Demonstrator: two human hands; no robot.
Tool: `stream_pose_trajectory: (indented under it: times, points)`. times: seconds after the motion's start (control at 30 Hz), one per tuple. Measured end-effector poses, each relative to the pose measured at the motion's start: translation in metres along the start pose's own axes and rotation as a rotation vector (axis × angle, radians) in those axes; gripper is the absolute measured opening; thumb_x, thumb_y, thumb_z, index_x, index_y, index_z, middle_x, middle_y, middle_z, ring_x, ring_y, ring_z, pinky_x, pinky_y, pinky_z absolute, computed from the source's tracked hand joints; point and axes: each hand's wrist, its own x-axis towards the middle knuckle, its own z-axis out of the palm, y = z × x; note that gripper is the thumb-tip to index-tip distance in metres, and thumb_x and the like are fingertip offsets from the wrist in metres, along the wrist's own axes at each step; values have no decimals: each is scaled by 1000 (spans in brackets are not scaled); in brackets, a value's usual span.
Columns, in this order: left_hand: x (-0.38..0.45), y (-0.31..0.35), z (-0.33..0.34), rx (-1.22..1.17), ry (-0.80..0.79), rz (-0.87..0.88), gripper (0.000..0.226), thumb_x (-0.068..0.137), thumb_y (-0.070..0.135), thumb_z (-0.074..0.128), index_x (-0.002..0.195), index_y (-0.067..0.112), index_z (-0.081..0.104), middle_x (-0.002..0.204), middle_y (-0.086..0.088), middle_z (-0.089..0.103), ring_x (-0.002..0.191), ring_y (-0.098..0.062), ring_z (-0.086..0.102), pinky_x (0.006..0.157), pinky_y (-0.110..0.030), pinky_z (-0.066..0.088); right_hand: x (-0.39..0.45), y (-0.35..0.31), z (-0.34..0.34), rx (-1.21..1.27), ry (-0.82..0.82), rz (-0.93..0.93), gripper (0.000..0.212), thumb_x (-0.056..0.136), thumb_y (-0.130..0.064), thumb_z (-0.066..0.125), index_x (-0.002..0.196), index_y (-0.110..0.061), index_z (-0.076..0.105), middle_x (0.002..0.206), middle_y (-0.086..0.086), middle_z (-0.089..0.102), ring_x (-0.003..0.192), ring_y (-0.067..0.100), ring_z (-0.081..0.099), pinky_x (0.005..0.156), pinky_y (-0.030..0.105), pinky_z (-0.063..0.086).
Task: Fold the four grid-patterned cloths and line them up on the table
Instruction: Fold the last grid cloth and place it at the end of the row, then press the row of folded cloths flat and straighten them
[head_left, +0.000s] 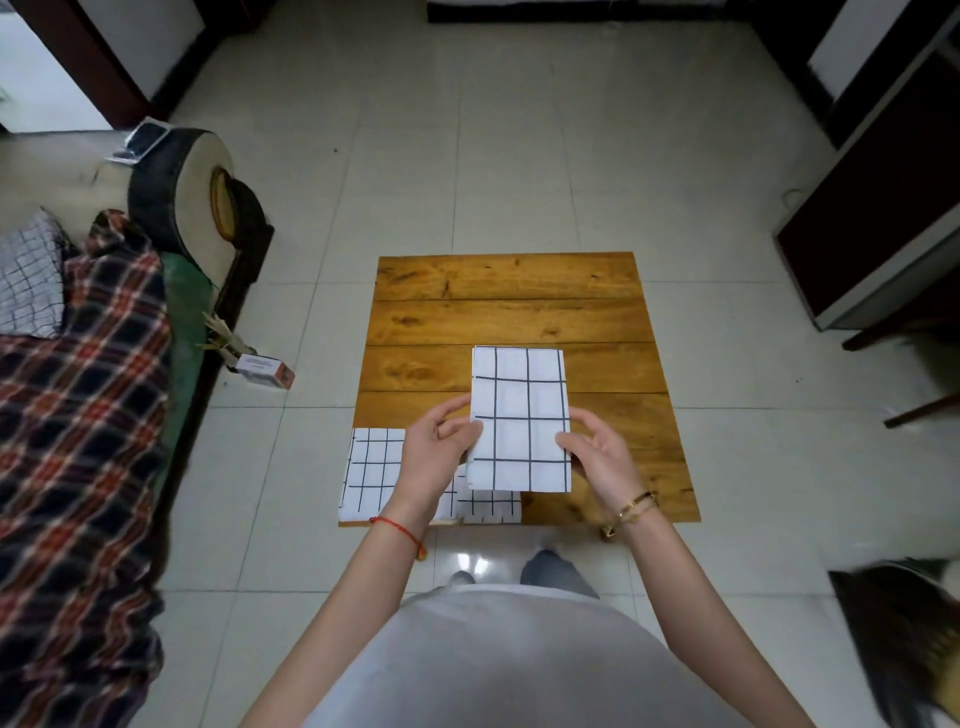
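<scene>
My feed is dim and soft overall. I see a bright glare patch on the floor tiles (475, 564) just below the table's near edge. Wide-angle bending curves the frame's sides, and the plaid blanket (78, 415) at left smears.

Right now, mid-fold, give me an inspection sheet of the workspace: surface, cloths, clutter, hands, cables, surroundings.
Surface: wooden table, far half bare.
Job's things: folded grid cloth held at both side edges, lengthwise on the table; more grid cloth at the near left corner, partly hidden under the left hand, count unclear.
Clutter: small box on the floor left of the table.
Hands: left hand pinches the cloth's left edge; right hand grips its right edge.
Cables: nothing seen.
Surroundings: tiled floor; plaid blanket on a couch at left; dark cabinet at right.
</scene>
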Motion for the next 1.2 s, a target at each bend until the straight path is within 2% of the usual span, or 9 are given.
stream_pose_trajectory:
  times: [0.17,0.3,0.43,0.53,0.6,0.7,0.87,1.07,1.2]
  points:
    - [-22,-10,-15,28,-38,-17,32,89,7,65,116,24,60,78,3,67,67,-4,57,63,-13,49,-31,14,14,19,51,12,43,90,-11,57,132,-12,49,115,4,63,106,17,59,96,35,47]
    - [-32,-19,-24,59,-68,-32,33,89,9,65,119,22,61,82,2,67,67,-1,58,70,-15,49,-50,25,20,102,80,12,30,90,-2,55,118,-12,56,102,8,66,88,21,61,81,32,50]
    - [-37,-27,-27,70,-96,-39,33,89,9,65,118,23,61,82,3,69,62,5,58,70,-18,47,-61,34,23,131,108,2,30,90,2,53,116,-12,57,96,3,68,78,5,65,70,16,53]
    - [-39,-32,-26,79,-96,-61,33,89,8,65,118,22,61,86,1,69,65,1,59,72,-19,48,-64,41,23,131,122,24,33,91,-1,54,122,-12,53,89,-2,66,80,9,61,69,14,51]
    - [-39,-37,-24,69,-92,-79,33,89,8,65,118,22,61,85,1,68,67,-5,57,71,-20,47,-63,45,21,99,145,29,32,92,-7,56,123,-12,54,96,-3,64,92,14,59,81,20,49]
    - [-36,-47,-20,85,-74,-97,33,88,9,66,117,23,62,83,0,68,68,-8,57,77,-25,48,-58,50,19,32,202,43,20,94,-16,55,113,-12,60,102,16,66,97,29,60,92,37,47]
    - [-22,-67,1,174,-23,-108,29,87,7,65,113,21,63,80,-1,68,70,-12,59,83,-35,52,-30,67,8,-97,276,33,8,92,-18,57,87,-16,62,70,4,57,64,14,47,58,24,40]
    - [19,-107,33,344,123,-95,18,81,14,70,94,25,65,84,5,69,74,-12,65,82,-37,56,22,97,-9,-349,257,74,17,93,-25,52,80,-17,58,57,-4,47,54,7,40,51,19,35]
    - [52,-143,52,396,179,-131,17,81,14,68,96,20,68,88,4,71,81,-16,67,77,-28,55,64,125,-14,-508,245,109,29,83,-37,43,70,-15,56,55,-6,44,54,7,39,47,17,24]
